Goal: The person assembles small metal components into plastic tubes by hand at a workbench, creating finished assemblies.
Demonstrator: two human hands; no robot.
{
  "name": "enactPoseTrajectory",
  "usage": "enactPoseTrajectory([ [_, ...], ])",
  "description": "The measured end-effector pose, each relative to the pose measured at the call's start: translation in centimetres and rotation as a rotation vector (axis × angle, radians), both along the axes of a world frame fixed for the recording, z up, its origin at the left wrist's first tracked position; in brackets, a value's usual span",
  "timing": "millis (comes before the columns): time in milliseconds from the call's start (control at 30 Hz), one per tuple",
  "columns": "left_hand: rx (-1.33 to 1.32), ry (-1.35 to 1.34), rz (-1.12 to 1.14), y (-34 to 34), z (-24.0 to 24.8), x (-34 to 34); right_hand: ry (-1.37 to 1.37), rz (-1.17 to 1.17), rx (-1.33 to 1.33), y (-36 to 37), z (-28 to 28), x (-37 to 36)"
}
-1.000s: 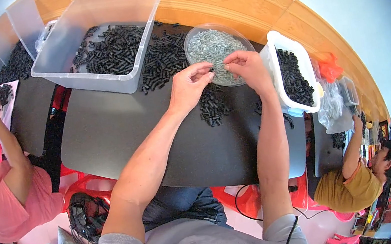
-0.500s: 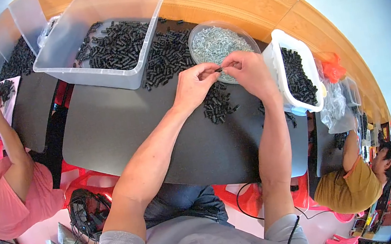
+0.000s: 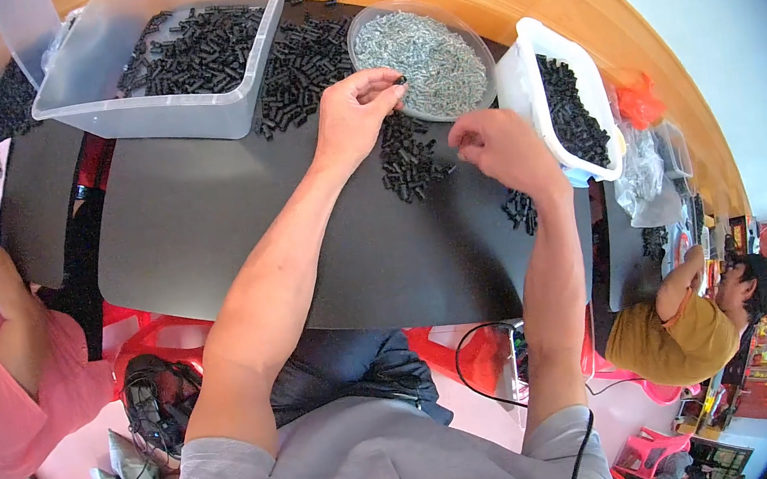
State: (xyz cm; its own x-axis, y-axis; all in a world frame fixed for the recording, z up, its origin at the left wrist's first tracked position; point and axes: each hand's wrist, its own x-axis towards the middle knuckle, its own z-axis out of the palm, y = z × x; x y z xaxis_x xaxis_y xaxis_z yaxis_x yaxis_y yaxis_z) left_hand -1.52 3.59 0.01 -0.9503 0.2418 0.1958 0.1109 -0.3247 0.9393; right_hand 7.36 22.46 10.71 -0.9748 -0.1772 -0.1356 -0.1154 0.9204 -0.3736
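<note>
My left hand [image 3: 351, 117] pinches a small black cylindrical plastic part [image 3: 400, 80] between thumb and fingers, beside the near-left rim of a round clear tub [image 3: 352, 50]. Many small silvery metal pieces [image 3: 421, 60], probably screws, fill that tub. Lower and to the right is my right hand [image 3: 496, 149], its fingers curled together over the table; whatever they may hold is too small to make out. Between the hands lies a loose heap of the same black parts [image 3: 407, 159]. A smaller cluster of black parts [image 3: 520, 211] sits partly behind my right wrist.
A large clear bin [image 3: 158, 121] of black parts stands at the far left of the dark table [image 3: 202, 222], with a wide spread of parts [image 3: 299, 69] beside it. A white tub [image 3: 522, 85] holds more at right. People sit at tables on both sides.
My hands have come apart. The right has drawn down and toward me, away from the black part; the left still holds it at the tub's edge. The whole view has shifted slightly.
</note>
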Motion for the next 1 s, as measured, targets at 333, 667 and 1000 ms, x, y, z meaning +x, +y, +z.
enactPoseTrajectory([
  [333, 0.019, 0.01, 0.0, 0.1, 0.1, 0.2, 0.131, -0.097, -0.008, -0.3, -2.4, 2.0],
  [667, 0.048, 0.0, 0.001, 0.1, -0.1, -0.2, 0.083, -0.112, -0.048, -1.6, -3.2, 1.3],
  [1000, 0.008, -0.007, 0.008, 0.1, -0.1, 0.0, 0.062, -0.214, -0.248, -1.1, -4.1, 1.5],
])
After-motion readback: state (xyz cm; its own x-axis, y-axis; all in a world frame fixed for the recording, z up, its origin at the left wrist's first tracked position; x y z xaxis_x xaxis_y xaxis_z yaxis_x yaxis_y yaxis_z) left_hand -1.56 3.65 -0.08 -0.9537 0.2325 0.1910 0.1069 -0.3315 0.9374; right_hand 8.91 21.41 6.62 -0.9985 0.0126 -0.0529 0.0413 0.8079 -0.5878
